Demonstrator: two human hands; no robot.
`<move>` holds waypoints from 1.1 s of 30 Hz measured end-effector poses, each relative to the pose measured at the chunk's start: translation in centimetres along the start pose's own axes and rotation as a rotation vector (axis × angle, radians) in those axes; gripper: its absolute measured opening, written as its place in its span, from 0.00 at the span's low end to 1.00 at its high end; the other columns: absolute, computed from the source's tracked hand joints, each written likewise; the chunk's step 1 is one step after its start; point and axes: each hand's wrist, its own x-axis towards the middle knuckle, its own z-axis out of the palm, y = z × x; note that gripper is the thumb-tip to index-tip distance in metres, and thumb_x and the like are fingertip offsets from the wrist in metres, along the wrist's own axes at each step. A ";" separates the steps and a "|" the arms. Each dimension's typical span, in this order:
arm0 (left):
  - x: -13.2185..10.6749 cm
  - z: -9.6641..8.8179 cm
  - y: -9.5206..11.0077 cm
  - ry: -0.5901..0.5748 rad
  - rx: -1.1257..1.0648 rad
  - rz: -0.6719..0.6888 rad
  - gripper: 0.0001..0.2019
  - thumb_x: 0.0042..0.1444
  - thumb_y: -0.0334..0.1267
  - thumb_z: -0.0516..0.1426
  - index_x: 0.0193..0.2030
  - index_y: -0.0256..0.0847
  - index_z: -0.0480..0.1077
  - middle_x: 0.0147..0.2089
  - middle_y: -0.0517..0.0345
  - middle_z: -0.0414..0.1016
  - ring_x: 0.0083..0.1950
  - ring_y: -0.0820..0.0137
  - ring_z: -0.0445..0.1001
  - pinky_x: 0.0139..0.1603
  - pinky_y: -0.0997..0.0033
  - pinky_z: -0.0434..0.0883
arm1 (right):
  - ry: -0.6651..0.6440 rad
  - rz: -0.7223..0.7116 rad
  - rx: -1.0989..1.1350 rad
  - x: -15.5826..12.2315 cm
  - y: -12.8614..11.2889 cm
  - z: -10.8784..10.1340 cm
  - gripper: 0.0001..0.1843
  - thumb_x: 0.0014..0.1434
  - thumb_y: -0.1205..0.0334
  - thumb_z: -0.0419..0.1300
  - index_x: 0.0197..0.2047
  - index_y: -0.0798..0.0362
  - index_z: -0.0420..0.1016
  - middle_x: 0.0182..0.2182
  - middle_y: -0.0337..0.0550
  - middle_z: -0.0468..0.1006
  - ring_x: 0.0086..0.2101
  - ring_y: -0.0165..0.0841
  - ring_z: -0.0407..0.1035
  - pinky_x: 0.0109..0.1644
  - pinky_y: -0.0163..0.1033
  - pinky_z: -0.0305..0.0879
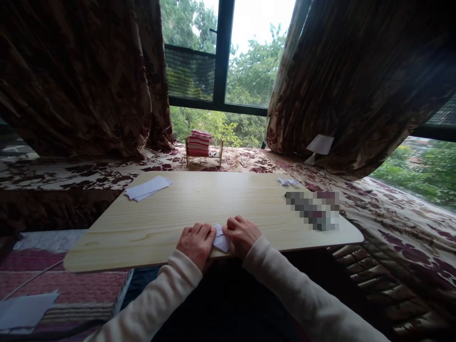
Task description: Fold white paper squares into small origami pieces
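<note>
A small piece of folded white paper [221,241] lies at the near edge of the light wooden table [199,199]. My left hand [198,243] grips its left side, with the fingers curled and the thumb along the paper. From the other side my right hand [242,234] pinches the paper's upper right part, fingers bent inward. Between the two hands the paper shows creases and a pointed lower end. Parts of it are hidden under my fingertips.
White paper sheets [148,188] lie at the table's far left. Small folded paper pieces [288,182] sit at the far right, near a blurred-out object [311,211]. Behind the table stand a small rack [204,160] with folded striped cloth [199,143] and a lamp [320,144]. More paper [26,311] is at lower left.
</note>
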 end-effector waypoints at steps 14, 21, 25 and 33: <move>-0.7 0.5 -0.3 0.179 -0.016 0.032 0.17 0.47 0.41 0.55 0.43 0.35 0.69 0.42 0.45 0.70 0.44 0.58 0.65 0.41 0.59 0.62 | 0.090 -0.004 0.145 -0.8 1.5 0.8 0.12 0.54 0.69 0.54 0.38 0.48 0.75 0.34 0.43 0.72 0.37 0.33 0.62 0.36 0.34 0.60; -0.5 0.1 -0.1 0.157 -0.054 0.006 0.15 0.46 0.40 0.55 0.40 0.35 0.69 0.41 0.47 0.71 0.42 0.59 0.65 0.40 0.60 0.62 | -0.007 -0.016 0.021 1.0 0.9 0.1 0.17 0.54 0.66 0.53 0.47 0.45 0.70 0.35 0.46 0.73 0.39 0.38 0.61 0.35 0.38 0.60; -0.3 -0.2 0.1 0.147 -0.061 -0.026 0.12 0.45 0.39 0.55 0.36 0.37 0.69 0.39 0.49 0.71 0.41 0.60 0.66 0.38 0.61 0.62 | -0.032 -0.032 0.027 1.1 0.7 0.2 0.15 0.55 0.66 0.52 0.45 0.46 0.72 0.35 0.45 0.73 0.39 0.39 0.61 0.35 0.38 0.61; -1.1 -0.6 0.5 0.105 -0.093 -0.116 0.19 0.39 0.32 0.56 0.42 0.36 0.69 0.43 0.48 0.71 0.44 0.59 0.65 0.44 0.59 0.62 | -0.019 0.084 0.161 -1.2 2.8 -0.5 0.16 0.52 0.70 0.52 0.36 0.44 0.76 0.36 0.42 0.73 0.39 0.37 0.64 0.33 0.36 0.61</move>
